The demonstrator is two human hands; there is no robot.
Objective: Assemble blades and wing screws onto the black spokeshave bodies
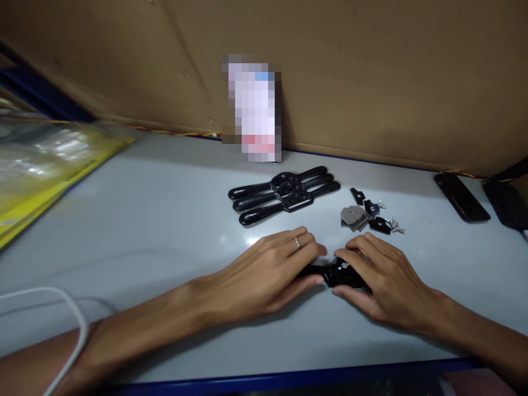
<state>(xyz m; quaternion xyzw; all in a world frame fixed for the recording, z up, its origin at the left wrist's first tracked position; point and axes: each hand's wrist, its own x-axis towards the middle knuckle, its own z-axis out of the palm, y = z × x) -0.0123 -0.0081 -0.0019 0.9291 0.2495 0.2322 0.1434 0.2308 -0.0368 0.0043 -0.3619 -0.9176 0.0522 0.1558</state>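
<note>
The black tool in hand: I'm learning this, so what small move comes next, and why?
Perhaps steady the black tool with the left hand and move the right hand toward the gray plates: both hands hold it; the plates lie loose.

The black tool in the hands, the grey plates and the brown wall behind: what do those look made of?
Black tool: probably painted metal, glossy, since its dark surface catches small highlights; plastic can't be ruled out.
Grey plates: likely bare metal, satin, judging by their thin, flat shape and dull sheen.
Brown wall: seemingly cardboard, matt, going by its tan colour and faint crease.
</note>
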